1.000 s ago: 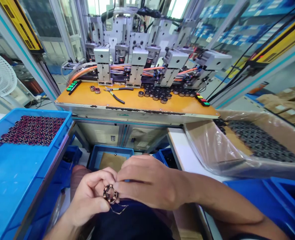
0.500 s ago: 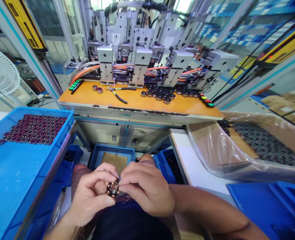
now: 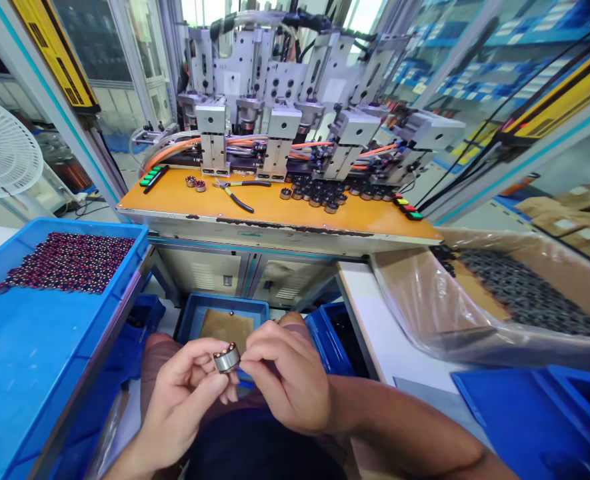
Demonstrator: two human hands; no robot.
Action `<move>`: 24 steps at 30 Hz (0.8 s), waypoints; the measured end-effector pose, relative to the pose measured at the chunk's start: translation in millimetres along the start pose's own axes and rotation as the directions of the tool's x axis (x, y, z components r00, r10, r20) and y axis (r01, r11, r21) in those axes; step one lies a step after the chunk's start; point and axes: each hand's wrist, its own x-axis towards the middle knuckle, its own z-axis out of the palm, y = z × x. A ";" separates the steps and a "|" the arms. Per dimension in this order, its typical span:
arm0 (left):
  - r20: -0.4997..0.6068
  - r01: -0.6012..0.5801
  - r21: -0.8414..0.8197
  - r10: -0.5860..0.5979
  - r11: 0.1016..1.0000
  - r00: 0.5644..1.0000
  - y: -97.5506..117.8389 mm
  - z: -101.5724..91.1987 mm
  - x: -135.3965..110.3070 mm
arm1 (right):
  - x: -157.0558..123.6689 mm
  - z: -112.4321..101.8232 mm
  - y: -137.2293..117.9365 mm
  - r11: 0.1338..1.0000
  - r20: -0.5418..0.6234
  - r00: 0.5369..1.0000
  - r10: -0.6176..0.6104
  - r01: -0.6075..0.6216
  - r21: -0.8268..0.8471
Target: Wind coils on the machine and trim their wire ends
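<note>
Over my lap, my left hand (image 3: 187, 390) is closed on a small motor stator (image 3: 227, 360) between thumb and fingers. The stator is tilted, so its grey steel outer wall faces me and copper windings show along its upper rim. Close against its right edge, my right hand (image 3: 292, 380) has thumb and forefinger pressed together. Whatever those fingertips pinch, perhaps a fine wire, is too small to make out.
Ahead, an orange bench (image 3: 259, 203) carries pliers (image 3: 237, 193), two stators (image 3: 195, 183) and several dark-topped stators (image 3: 317, 193) below a clamp machine (image 3: 285, 127). A blue tray (image 3: 19, 347) of stators stands left. A lined carton (image 3: 409, 300) of dark parts is right.
The stator has turned in my left hand from its open ring face to its steel side wall. My right hand has shifted slightly left and stays beside it.
</note>
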 end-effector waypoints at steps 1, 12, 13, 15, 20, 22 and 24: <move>0.008 -0.020 -0.037 0.020 0.999 1.000 -0.8 -0.4 0.4 | 0.6 -0.3 -0.7 1.000 0.000 1.000 0.011 -0.011 -0.002; 0.032 -0.057 -0.355 0.073 0.933 0.997 -2.9 -2.1 8.7 | 2.9 3.9 8.3 0.990 -0.058 0.992 -0.113 0.117 0.081; 0.059 0.006 -0.337 0.015 0.941 0.998 -2.3 -1.9 10.0 | 3.1 3.6 9.4 0.986 -0.054 0.987 -0.149 0.153 0.066; 0.159 0.166 -0.284 -0.125 0.944 0.979 -0.7 -1.9 12.1 | 3.7 1.8 10.5 0.980 -0.034 0.979 -0.200 0.201 0.009; 0.266 0.293 -0.224 -0.230 0.929 0.936 2.9 -2.9 13.4 | 7.8 -5.7 10.6 0.959 0.038 0.964 -0.265 0.267 -0.096; 0.266 0.298 -0.211 -0.239 0.931 0.934 2.7 -3.1 13.8 | 10.4 -8.0 11.1 0.949 0.065 0.952 -0.298 0.303 -0.090; 0.304 0.322 -0.205 -0.253 0.924 0.919 1.1 -3.2 14.2 | 12.7 -9.3 11.3 0.935 0.078 0.938 -0.339 0.344 -0.082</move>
